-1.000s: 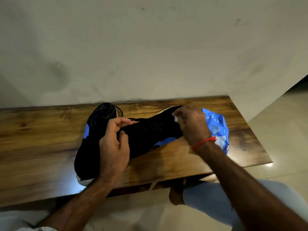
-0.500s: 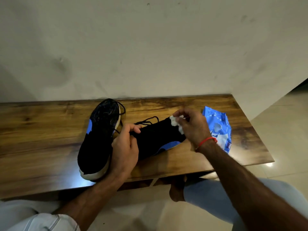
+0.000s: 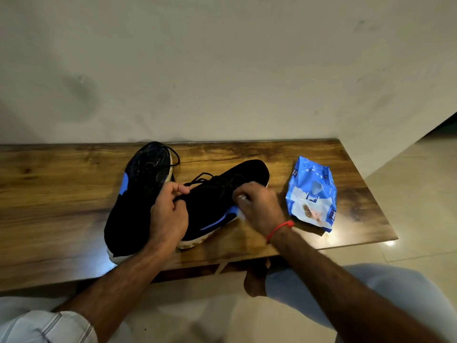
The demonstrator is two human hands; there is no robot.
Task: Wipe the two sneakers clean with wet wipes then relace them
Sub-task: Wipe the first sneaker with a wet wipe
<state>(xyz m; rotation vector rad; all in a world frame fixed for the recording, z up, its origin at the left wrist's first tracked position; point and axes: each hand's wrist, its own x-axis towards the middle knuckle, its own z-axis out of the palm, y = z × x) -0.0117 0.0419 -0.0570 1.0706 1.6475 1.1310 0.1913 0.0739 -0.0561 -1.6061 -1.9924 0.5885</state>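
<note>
Sneakers sit side by side near the middle of the wooden bench point(image 3: 296, 157). I see the left hand point(image 3: 168, 216) with fingers curled, gripping the collar of the right sneaker point(image 3: 222, 194); the right hand point(image 3: 259, 206) pinches a white wet wipe point(image 3: 241, 206) against that shoe's side. The left sneaker point(image 3: 138, 194) lies touching it. A blue wipes pack point(image 3: 311, 191) rests toward the bench's right edge.

light: dim, warm | glare: table point(image 3: 118, 253) front edge, floor point(image 3: 390, 243) | blur: right hand point(image 3: 259, 209) | edges: wide-angle bowing
</note>
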